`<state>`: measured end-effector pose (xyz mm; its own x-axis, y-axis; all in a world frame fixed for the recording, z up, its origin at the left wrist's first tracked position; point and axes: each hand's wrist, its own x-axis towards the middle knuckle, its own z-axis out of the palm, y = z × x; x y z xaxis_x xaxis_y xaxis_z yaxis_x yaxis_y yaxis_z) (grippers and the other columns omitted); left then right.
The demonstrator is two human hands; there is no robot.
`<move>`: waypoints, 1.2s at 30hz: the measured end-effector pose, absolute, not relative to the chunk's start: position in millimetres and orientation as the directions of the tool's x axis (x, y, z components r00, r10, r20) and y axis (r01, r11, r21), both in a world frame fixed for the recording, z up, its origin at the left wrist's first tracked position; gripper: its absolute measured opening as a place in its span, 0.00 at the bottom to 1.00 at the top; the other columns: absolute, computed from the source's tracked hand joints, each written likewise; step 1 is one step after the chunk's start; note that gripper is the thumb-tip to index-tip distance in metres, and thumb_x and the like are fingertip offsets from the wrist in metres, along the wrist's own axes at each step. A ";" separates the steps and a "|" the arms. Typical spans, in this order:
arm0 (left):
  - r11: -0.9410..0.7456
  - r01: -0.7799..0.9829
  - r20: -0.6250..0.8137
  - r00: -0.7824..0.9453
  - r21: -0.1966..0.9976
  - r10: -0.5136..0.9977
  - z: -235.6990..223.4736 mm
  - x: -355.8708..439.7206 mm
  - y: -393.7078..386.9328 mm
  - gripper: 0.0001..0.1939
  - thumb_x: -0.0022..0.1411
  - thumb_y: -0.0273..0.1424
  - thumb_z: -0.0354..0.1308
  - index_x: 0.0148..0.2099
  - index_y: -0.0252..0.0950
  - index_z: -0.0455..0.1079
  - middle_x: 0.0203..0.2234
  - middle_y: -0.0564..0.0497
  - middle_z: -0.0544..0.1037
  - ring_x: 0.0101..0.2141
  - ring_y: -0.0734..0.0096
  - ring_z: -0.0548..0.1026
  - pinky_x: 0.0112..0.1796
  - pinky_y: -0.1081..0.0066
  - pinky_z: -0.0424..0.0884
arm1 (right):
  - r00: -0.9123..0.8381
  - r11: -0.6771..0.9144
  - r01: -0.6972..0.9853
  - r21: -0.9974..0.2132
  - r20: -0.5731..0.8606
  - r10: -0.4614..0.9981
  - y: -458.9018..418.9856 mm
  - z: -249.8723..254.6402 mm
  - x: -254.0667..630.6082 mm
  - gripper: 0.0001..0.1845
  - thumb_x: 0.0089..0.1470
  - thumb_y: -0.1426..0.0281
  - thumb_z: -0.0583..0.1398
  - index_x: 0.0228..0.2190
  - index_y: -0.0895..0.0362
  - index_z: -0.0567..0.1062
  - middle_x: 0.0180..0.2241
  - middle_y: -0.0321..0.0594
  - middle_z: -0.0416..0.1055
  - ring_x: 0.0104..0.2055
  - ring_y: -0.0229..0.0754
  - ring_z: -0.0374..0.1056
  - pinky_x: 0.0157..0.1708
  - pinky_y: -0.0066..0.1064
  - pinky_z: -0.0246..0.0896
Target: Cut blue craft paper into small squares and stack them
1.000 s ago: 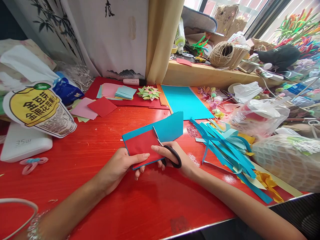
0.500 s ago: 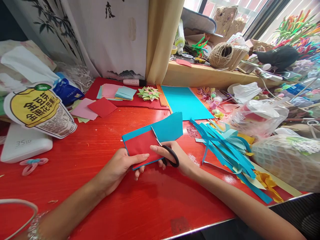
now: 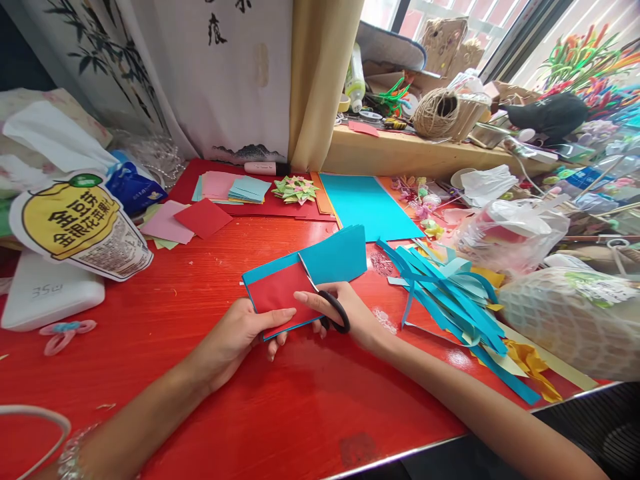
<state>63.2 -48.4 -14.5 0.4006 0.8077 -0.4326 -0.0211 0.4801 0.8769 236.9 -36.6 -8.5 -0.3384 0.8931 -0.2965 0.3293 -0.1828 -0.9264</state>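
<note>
My left hand [image 3: 250, 327] is closed on a red paper square [image 3: 275, 290] laid over a larger blue sheet [image 3: 335, 257], thumb on top and fingers underneath. Black-handled scissors [image 3: 337, 312] are in my right hand [image 3: 345, 313], its fingers closed round the loops. One metal blade shows on top, running along the right edge of the red square with the blue paper at the blades. The other blade is hidden beneath the paper. Blue sheet stretches beyond the scissors to the right. Both hands are just above the red table [image 3: 210, 427].
Blue paper strips [image 3: 450, 293] are heaped to the right, beside a netted bag [image 3: 570, 313]. Cut paper squares [image 3: 203, 219], a folded paper flower [image 3: 295, 190] and a large blue sheet [image 3: 367, 203] lie at the back. A white power bank [image 3: 55, 290] sits left.
The whole view has shifted slightly. The scissors' loops have come a little to the left, closer to the paper; my left hand keeps its hold on the papers.
</note>
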 end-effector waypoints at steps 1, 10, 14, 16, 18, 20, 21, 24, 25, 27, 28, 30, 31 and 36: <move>0.479 -0.017 -0.431 0.407 0.878 0.805 -14.4 63.7 -48.9 0.12 0.52 0.35 0.59 0.22 0.33 0.68 0.13 0.56 0.68 0.15 0.80 0.63 0.18 0.78 0.61 | -0.344 -0.208 0.324 -0.923 -0.320 0.883 -36.2 -5.5 236.6 0.24 0.44 0.49 0.57 0.17 0.57 0.62 0.14 0.33 0.63 0.17 0.33 0.61 0.17 0.23 0.49; 0.494 -0.031 -0.443 0.396 0.869 0.805 -15.4 63.8 -48.5 0.13 0.52 0.34 0.60 0.21 0.32 0.67 0.13 0.56 0.68 0.15 0.81 0.64 0.17 0.79 0.61 | -0.300 -0.172 0.361 -0.917 -0.288 0.909 -34.8 -12.0 236.1 0.25 0.45 0.49 0.57 0.17 0.58 0.62 0.12 0.33 0.63 0.16 0.32 0.60 0.18 0.23 0.50; 0.501 -0.038 -0.447 0.397 0.865 0.802 -15.2 63.3 -48.9 0.13 0.52 0.34 0.60 0.21 0.32 0.67 0.13 0.56 0.68 0.15 0.81 0.63 0.17 0.80 0.61 | -0.306 -0.175 0.346 -0.922 -0.287 0.908 -34.4 -12.0 236.2 0.25 0.45 0.49 0.57 0.17 0.58 0.63 0.12 0.33 0.62 0.15 0.32 0.60 0.17 0.23 0.50; 0.496 -0.026 -0.446 0.400 0.868 0.801 -14.7 63.7 -49.9 0.13 0.52 0.35 0.60 0.21 0.32 0.67 0.13 0.56 0.68 0.15 0.81 0.63 0.17 0.80 0.62 | -0.329 -0.205 0.315 -0.926 -0.310 0.892 -34.0 -8.3 236.5 0.25 0.44 0.49 0.57 0.17 0.58 0.61 0.12 0.32 0.60 0.16 0.33 0.61 0.18 0.23 0.50; 0.487 -0.007 -0.444 0.398 0.873 0.803 -14.2 64.4 -51.1 0.14 0.52 0.36 0.60 0.21 0.32 0.67 0.13 0.55 0.68 0.15 0.81 0.64 0.17 0.79 0.62 | -0.344 -0.219 0.292 -0.931 -0.316 0.884 -33.5 -5.4 237.2 0.25 0.43 0.49 0.58 0.17 0.57 0.59 0.13 0.30 0.56 0.16 0.33 0.61 0.17 0.23 0.49; 0.487 0.005 -0.450 0.392 0.873 0.802 -13.7 65.3 -52.2 0.14 0.52 0.37 0.59 0.22 0.32 0.68 0.13 0.55 0.68 0.15 0.80 0.64 0.17 0.79 0.62 | -0.343 -0.209 0.292 -0.933 -0.306 0.888 -33.1 -4.5 237.7 0.25 0.43 0.49 0.58 0.17 0.57 0.59 0.13 0.29 0.54 0.16 0.32 0.60 0.18 0.23 0.49; 0.494 0.003 -0.457 0.386 0.870 0.801 -13.5 65.7 -52.5 0.14 0.52 0.37 0.59 0.22 0.32 0.68 0.13 0.55 0.68 0.15 0.80 0.64 0.17 0.79 0.62 | -0.338 -0.201 0.297 -0.933 -0.300 0.892 -32.9 -4.6 237.8 0.25 0.43 0.49 0.58 0.17 0.57 0.59 0.14 0.29 0.54 0.16 0.32 0.59 0.18 0.23 0.49; 0.518 -0.023 -0.472 0.379 0.855 0.796 -12.9 67.0 -52.5 0.13 0.52 0.37 0.60 0.23 0.32 0.68 0.13 0.56 0.68 0.15 0.81 0.63 0.17 0.79 0.61 | -0.320 -0.207 0.307 -0.929 -0.306 0.896 -32.0 -4.9 236.9 0.25 0.43 0.49 0.58 0.17 0.57 0.59 0.13 0.28 0.53 0.16 0.31 0.58 0.18 0.24 0.50; 0.525 -0.033 -0.476 0.377 0.850 0.794 -12.7 67.3 -52.3 0.14 0.52 0.37 0.60 0.23 0.32 0.67 0.13 0.56 0.68 0.15 0.81 0.63 0.17 0.79 0.61 | -0.311 -0.215 0.313 -0.925 -0.314 0.897 -31.7 -4.8 236.4 0.25 0.42 0.49 0.58 0.16 0.57 0.59 0.13 0.28 0.53 0.15 0.31 0.58 0.18 0.24 0.50; 0.535 -0.045 -0.483 0.373 0.844 0.792 -12.4 67.7 -52.0 0.14 0.52 0.37 0.59 0.22 0.32 0.66 0.13 0.56 0.68 0.15 0.81 0.63 0.17 0.79 0.61 | -0.304 -0.232 0.321 -0.918 -0.332 0.893 -31.0 -4.8 235.5 0.25 0.42 0.49 0.59 0.16 0.57 0.59 0.12 0.28 0.53 0.15 0.32 0.58 0.17 0.24 0.50; 0.538 -0.047 -0.485 0.370 0.842 0.792 -12.3 67.9 -52.0 0.14 0.52 0.37 0.59 0.22 0.32 0.66 0.13 0.56 0.67 0.15 0.81 0.63 0.17 0.79 0.61 | -0.307 -0.236 0.321 -0.917 -0.336 0.890 -30.7 -5.3 235.3 0.26 0.41 0.48 0.59 0.16 0.57 0.59 0.12 0.28 0.54 0.14 0.31 0.58 0.17 0.24 0.50; 0.535 -0.053 -0.482 0.366 0.843 0.796 -12.3 68.1 -52.3 0.14 0.52 0.37 0.60 0.22 0.32 0.66 0.13 0.56 0.67 0.15 0.81 0.63 0.17 0.79 0.61 | -0.313 -0.232 0.316 -0.920 -0.332 0.890 -30.4 -7.5 235.4 0.26 0.42 0.48 0.59 0.16 0.57 0.60 0.11 0.29 0.55 0.14 0.31 0.57 0.17 0.23 0.50; 0.531 -0.058 -0.477 0.365 0.845 0.799 -12.3 68.2 -52.6 0.14 0.52 0.36 0.60 0.22 0.32 0.66 0.13 0.56 0.67 0.15 0.81 0.63 0.17 0.79 0.61 | -0.312 -0.228 0.318 -0.920 -0.329 0.892 -30.3 -9.0 235.5 0.26 0.42 0.48 0.58 0.16 0.57 0.60 0.11 0.29 0.55 0.14 0.31 0.57 0.17 0.23 0.50; 0.520 -0.072 -0.463 0.366 0.851 0.808 -12.7 69.3 -55.5 0.13 0.53 0.36 0.59 0.22 0.32 0.66 0.13 0.56 0.67 0.15 0.81 0.63 0.18 0.79 0.61 | -0.315 -0.224 0.290 -0.930 -0.314 0.896 -31.7 -9.9 235.7 0.24 0.44 0.50 0.58 0.17 0.58 0.61 0.13 0.30 0.56 0.15 0.31 0.57 0.17 0.24 0.49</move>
<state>69.3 -55.5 -12.7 0.3659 0.8075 -0.4627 -0.0716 0.5201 0.8511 235.7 -31.7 -9.9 -0.3152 0.8957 -0.3136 0.2902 -0.2237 -0.9305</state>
